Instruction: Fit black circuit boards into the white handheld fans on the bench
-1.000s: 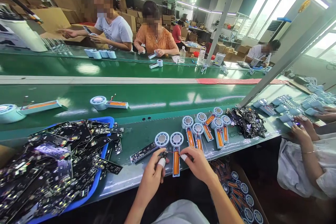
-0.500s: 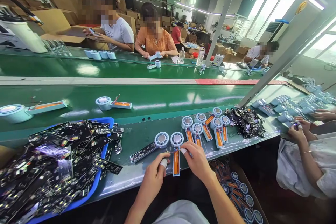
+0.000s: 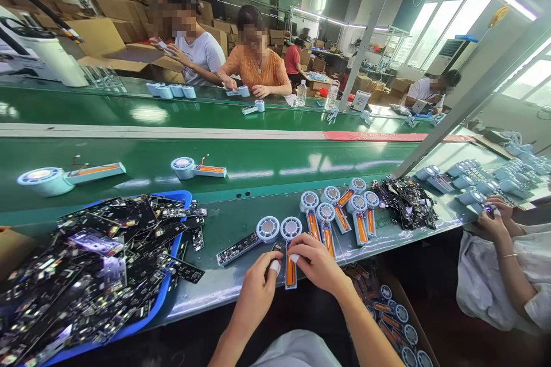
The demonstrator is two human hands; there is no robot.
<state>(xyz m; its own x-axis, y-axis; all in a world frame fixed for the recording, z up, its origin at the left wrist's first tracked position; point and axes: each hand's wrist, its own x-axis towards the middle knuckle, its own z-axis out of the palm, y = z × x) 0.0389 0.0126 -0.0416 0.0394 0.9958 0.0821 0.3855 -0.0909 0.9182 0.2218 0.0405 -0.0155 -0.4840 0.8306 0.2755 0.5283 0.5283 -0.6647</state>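
Observation:
A light-blue fan-shaped housing (image 3: 291, 228), with a round slotted head and an orange strip in its open handle, lies at the bench edge between my hands. My left hand (image 3: 260, 278) is closed beside the handle, pinching a small dark circuit board (image 3: 278, 248) that mostly hides behind the fingers. My right hand (image 3: 317, 261) reaches over the handle top with fingertips pressed together; what they pinch is too small to make out. Both hands wear white finger covers. To the left, a second housing (image 3: 267, 229) has a black circuit board (image 3: 238, 249) along its handle.
A blue tray (image 3: 166, 292) heaped with circuit boards stands at left. Several open housings (image 3: 326, 212) and a board pile (image 3: 404, 203) lie at right. Two housings sit on the green conveyor (image 3: 258, 155). Below is a box of housings (image 3: 400, 313). A co-worker's hands (image 3: 495, 215) work at right.
My right hand has moved left, over the top of the handle and closer to my left hand. The housings on the conveyor appear shifted right, as the whole view shifts slightly.

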